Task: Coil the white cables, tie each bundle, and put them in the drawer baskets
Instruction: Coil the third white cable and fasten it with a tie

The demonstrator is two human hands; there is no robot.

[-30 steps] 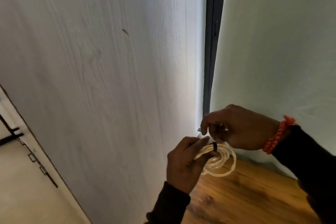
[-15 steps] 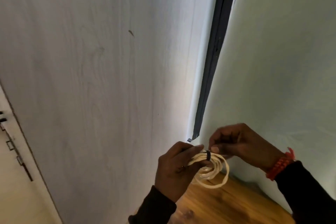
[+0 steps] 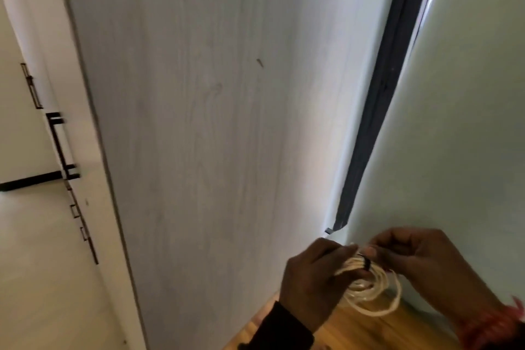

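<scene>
Glossy white cable coil [image 3: 372, 290], matt pale wood-grain panel [image 3: 213, 136], warm varnished wooden floor [image 3: 355, 329].

Below my hands a wooden tabletop [image 3: 366, 332] shows at the bottom of the view, warm orange-brown with darker grain. It runs up to the pale grey panel [image 3: 213, 150] on its left and to the light wall [image 3: 460, 122] behind it. Only a narrow wedge of it is in sight, and I can see nothing lying on that part; the rest is hidden by my hands and sleeves.
</scene>
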